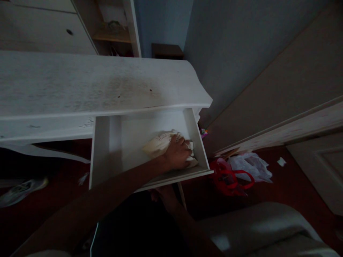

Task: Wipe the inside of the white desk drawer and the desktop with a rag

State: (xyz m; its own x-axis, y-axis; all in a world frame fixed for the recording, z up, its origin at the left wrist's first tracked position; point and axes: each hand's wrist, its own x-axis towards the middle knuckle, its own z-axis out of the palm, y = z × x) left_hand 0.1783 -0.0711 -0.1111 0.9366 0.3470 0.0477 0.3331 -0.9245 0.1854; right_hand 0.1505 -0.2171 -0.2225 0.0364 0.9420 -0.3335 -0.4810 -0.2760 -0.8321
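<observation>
My left hand (178, 153) reaches into the pulled-out white drawer (134, 134) and grips a crumpled cream cloth (158, 144). Its fingers are curled over the cloth, which lies on the drawer floor toward the right front corner. A ring shows on one finger. Below the drawer's front panel is my right hand (163, 196), close up under the edge. Most of its fingers are hidden in shadow, so its hold on the drawer is unclear.
The white table top (80, 85) above the drawer has dark smudges. To the right on the red floor lie a red bag (227, 178) and a clear plastic bag (250, 166). A shoe (24, 191) is at lower left, a pale padded seat (257, 228) at lower right.
</observation>
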